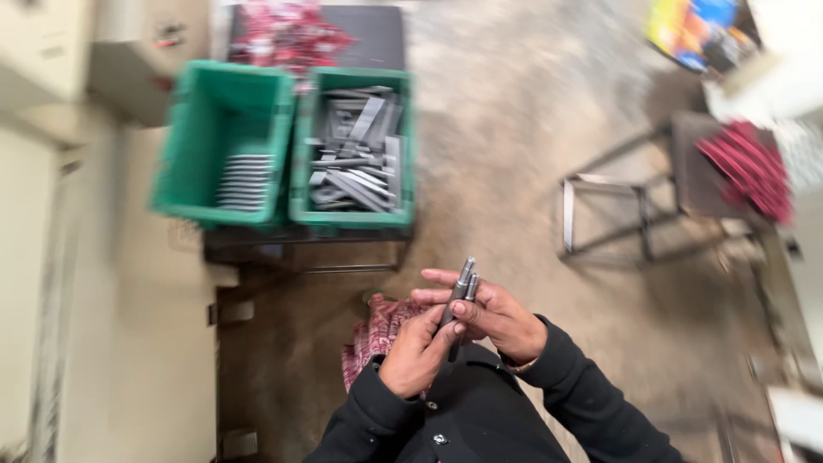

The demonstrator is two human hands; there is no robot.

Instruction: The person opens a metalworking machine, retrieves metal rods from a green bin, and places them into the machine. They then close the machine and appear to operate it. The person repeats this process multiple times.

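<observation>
The left hand [417,350] is gripping the lower end of a few slim grey metal rods [460,296], held before the chest; the right hand [489,313] is cupping them, fingers half open. They are looking stiff, smooth, fairly light; mid-shaft is looking the surest hold.

Both hands grip a pair of slim metal rods [461,294]: left hand [417,351] below, right hand [493,313] above. Beyond them, two green crates: right crate [300,171] holds loose grey metal strips [356,159]; left crate [184,141] beside it holds a stacked row.
</observation>
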